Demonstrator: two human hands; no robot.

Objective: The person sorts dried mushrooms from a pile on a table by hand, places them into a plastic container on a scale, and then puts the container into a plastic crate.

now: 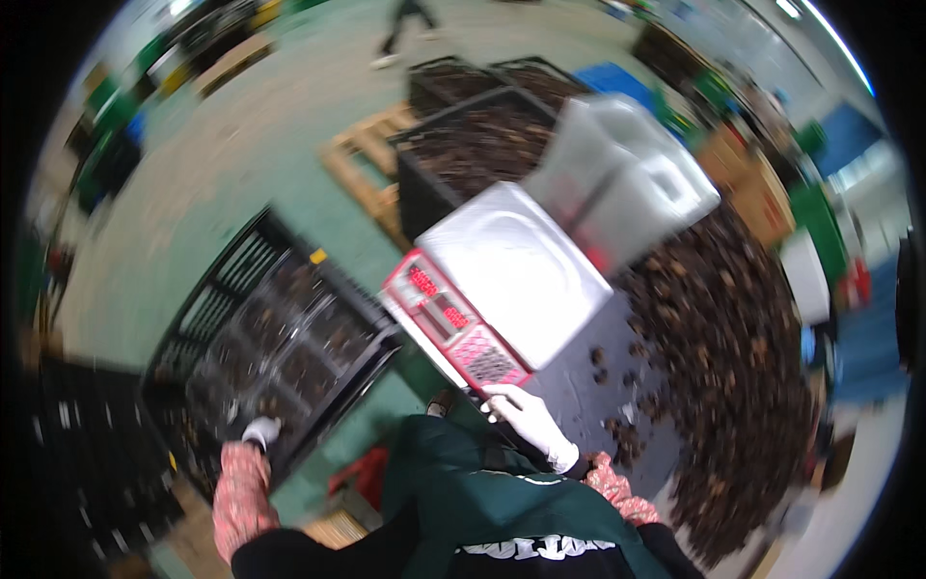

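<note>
My left hand (262, 432), in a white glove, reaches into a black plastic crate (354, 391) at the left; its fingers are blurred, so I cannot tell what they hold. Several clear plastic boxes (300, 369) with dark contents lie in that crate. My right hand (524, 420), also gloved in white, rests at the near corner of a red and white digital scale (441, 307), its fingers bent over the edge. Nothing stands on the metal pan (517, 268) of the scale. Red digits glow on its display.
A large heap of dark brown pieces (723, 376), perhaps mushrooms, covers the right of the grey table (579, 391). Stacked clear containers (629, 181) stand behind the scale. Beyond are filled black crates (427, 195) on a wooden pallet (354, 155). A person's legs (401, 32) show far off.
</note>
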